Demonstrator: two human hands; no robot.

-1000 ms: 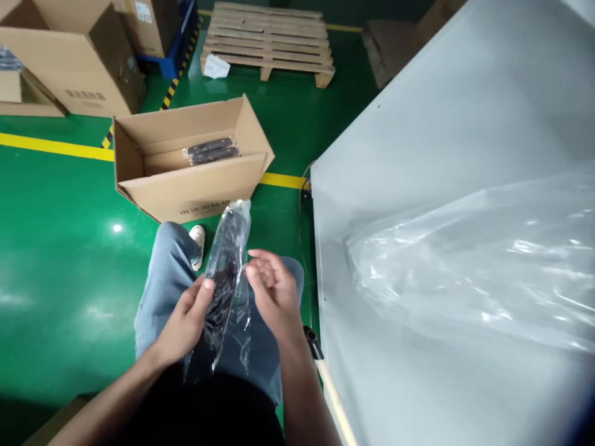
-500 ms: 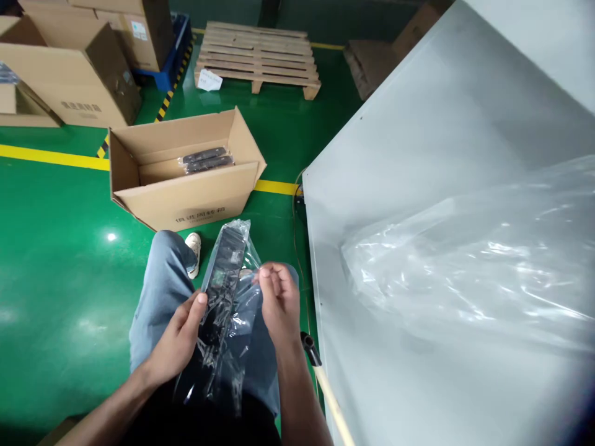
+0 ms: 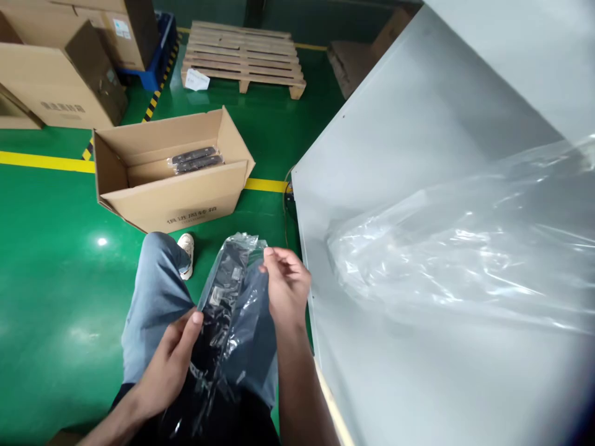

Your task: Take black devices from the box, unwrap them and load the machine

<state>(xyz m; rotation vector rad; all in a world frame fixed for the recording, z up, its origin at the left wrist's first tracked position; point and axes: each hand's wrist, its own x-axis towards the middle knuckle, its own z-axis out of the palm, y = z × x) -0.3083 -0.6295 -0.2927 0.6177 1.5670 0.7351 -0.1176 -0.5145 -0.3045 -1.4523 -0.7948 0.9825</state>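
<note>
Over my lap lies a long black part (image 3: 227,272) inside a clear plastic bag (image 3: 251,310). My left hand (image 3: 174,356) is closed on the left side of the bagged part, thumb on top. At the upper right edge of the bag, my right hand (image 3: 286,282) pinches the clear film between thumb and fingers. The loose plastic spreads between the part and my right hand. What the black part is exactly, I cannot tell; a small pale label shows on it. Its lower end is lost against my dark clothing.
An open cardboard box (image 3: 186,201) with bagged dark parts (image 3: 195,160) stands on the green floor ahead. Clear plastic bags (image 3: 441,248) lie on the grey surface (image 3: 372,365) at right. Farther off are a wooden pallet (image 3: 242,56) and more cartons (image 3: 41,80).
My right hand has moved up along the bag's edge, drawing the film out to the right. My left hand and the bagged part sit slightly lower in view.
</note>
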